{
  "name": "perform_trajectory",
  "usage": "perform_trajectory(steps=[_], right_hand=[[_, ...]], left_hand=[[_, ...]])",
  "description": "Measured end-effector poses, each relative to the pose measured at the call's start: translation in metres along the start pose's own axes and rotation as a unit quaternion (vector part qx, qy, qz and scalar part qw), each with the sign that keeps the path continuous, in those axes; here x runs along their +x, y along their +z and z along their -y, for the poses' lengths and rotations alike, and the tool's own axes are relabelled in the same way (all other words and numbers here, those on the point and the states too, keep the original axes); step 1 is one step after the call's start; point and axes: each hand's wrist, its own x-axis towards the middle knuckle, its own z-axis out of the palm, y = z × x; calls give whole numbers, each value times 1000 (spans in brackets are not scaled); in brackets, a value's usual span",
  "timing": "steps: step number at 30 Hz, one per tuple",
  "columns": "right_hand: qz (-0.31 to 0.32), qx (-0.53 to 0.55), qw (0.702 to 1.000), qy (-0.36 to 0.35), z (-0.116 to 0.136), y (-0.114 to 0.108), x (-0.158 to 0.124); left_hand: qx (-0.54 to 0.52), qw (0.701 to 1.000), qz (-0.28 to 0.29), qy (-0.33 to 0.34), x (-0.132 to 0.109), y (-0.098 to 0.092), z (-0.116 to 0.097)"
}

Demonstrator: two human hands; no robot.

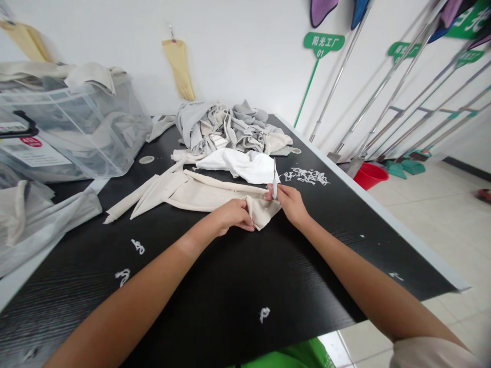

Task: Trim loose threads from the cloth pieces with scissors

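A cream cloth piece point(215, 191) lies across the black table, with its right end bunched up between my hands. My left hand point(235, 214) is closed on the folded edge of that end. At the cloth's right corner, my right hand point(290, 202) grips small thread snips point(274, 188) with a pale handle, the slim tip pointing away from me. Its fingers also touch the cloth; whether they pinch it I cannot tell. Just beyond lies a white cloth point(241, 164). More cream strips point(153, 191) extend to the left.
A heap of grey and cream cloth point(230, 128) sits at the back of the table point(307, 276). Cut white thread scraps point(307, 176) lie right of it. A clear plastic bin point(95, 128) of cloth stands left. Mops, brooms and a red bucket point(371, 176) are beyond the right edge.
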Motion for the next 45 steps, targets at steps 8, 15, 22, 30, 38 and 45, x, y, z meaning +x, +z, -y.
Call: perform_trajectory(steps=[8, 15, 22, 30, 38, 45], right_hand=[[-1, -5, 1000, -5, 3, 0, -1], [-8, -23, 1000, -1, 4, -2, -2], [-9, -3, 1000, 8, 4, -1, -1], [6, 14, 1000, 8, 5, -2, 0], [1, 47, 999, 18, -1, 0, 3], [-3, 57, 998, 21, -5, 1, 5]], left_hand=[[66, 996, 51, 19, -8, 4, -7], [499, 769, -172, 361, -21, 7, -11], [543, 716, -210, 385, -8, 6, -4], [551, 736, -112, 378, -8, 1, -8], [537, 769, -4, 348, -16, 15, -7], [548, 754, -16, 362, -11, 37, 7]])
